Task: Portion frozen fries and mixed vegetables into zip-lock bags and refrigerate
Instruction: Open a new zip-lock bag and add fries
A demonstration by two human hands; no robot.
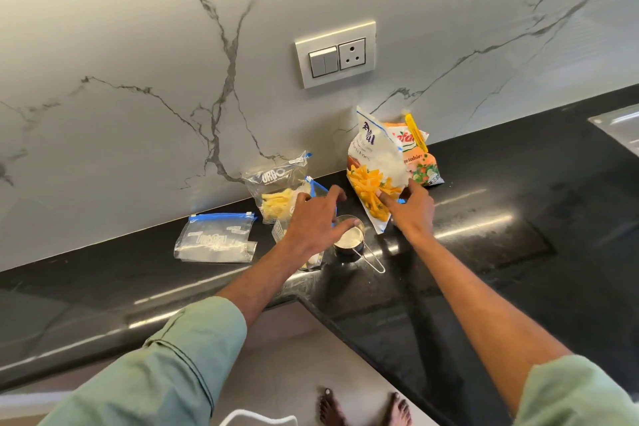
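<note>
Marble-look wall (138, 45), white with grey veins, fills the upper half of the view. A black polished countertop (501, 218) runs along its foot and turns toward the camera on the right. Two forearms in pale green sleeves (173, 356) reach over it.

An opened frozen fries bag (375, 166) stands tilted against the wall. Just behind it and touching it is a mixed vegetables bag (420, 162), orange, with a yellow clip (415, 135) at its top. The right hand (413, 207) is on the fries bag's lower right side. Its index finger lies straight across the printed fries and its thumb is up at the bag's edge. Whether it pinches the bag or only presses on it cannot be told.

To the left, a zip-lock bag holding fries (276, 194) leans on the wall. An empty zip-lock bag (216, 239) lies flat further left, well apart from the hands. The left hand (316, 218) hovers with fingers spread and loosely bent, holding nothing visible. It is above a second partly hidden zip-lock bag (311, 258) and the rim of a steel measuring cup (351, 239). The cup stands upright between the two hands, its wire handle pointing toward the camera.

A switch-and-socket plate (335, 54) sits on the wall above the bags.
</note>
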